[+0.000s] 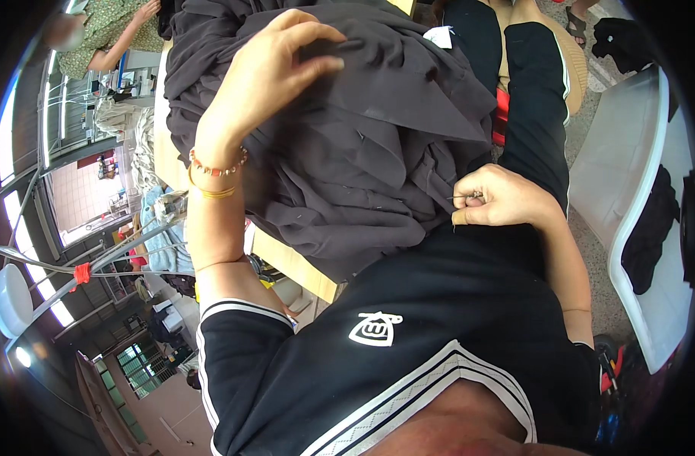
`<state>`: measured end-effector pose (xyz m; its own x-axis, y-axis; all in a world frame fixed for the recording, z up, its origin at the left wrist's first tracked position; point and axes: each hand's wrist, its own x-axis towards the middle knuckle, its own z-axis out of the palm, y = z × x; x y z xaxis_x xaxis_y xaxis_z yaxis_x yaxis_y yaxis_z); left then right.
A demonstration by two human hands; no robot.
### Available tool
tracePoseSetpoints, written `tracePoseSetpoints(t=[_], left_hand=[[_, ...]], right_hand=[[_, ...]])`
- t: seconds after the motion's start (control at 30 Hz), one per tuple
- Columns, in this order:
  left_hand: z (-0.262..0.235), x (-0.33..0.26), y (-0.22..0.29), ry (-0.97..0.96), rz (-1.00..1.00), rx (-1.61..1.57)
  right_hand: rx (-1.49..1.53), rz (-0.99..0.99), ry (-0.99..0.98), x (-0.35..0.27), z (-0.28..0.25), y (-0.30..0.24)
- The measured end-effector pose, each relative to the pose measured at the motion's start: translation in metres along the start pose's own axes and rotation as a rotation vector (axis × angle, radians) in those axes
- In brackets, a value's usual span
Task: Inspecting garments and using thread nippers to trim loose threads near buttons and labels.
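Observation:
A heap of dark grey cloth [378, 129] lies over a wooden table [298, 266] in front of me. My left hand [267, 72] is raised over the cloth, its fingertips pinching a fold near the top; bead and gold bracelets circle the wrist. My right hand [495, 199] is closed near my waist, at the cloth's lower right edge, holding what looks like a thin needle [463, 197] between thumb and finger. A small white tag [441, 36] shows on the cloth's far side.
A white plastic chair [628, 197] with dark cloth on it stands at the right. Another person in a patterned top [108, 34] is at the upper left by a cluttered bench. My legs in black trousers [537, 99] stretch away on the right.

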<state>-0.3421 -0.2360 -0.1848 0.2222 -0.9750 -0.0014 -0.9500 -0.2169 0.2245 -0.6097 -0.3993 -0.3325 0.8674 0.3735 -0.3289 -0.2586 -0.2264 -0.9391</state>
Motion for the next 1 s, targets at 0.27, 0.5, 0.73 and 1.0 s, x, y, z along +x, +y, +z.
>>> tracePoseSetpoints(t=[0.27,0.5,0.73,1.0], left_hand=[[-0.053,-0.030,0.002,0.293,-0.070,-0.633],[-0.165,-0.103,-0.017,0.899,0.327,-1.474],[-0.204,-0.159,-0.086,1.289,0.124,-1.388],[-0.165,-0.247,-0.231,1.070,-0.852,0.230]], right_hand=[[0.056,-0.005,0.041,-0.005,-0.008,0.005],[0.035,-0.009,0.032,0.001,-0.003,0.009],[0.086,0.013,0.025,-0.002,-0.002,0.010],[0.087,-0.002,0.065,0.001,0.001,0.018]])
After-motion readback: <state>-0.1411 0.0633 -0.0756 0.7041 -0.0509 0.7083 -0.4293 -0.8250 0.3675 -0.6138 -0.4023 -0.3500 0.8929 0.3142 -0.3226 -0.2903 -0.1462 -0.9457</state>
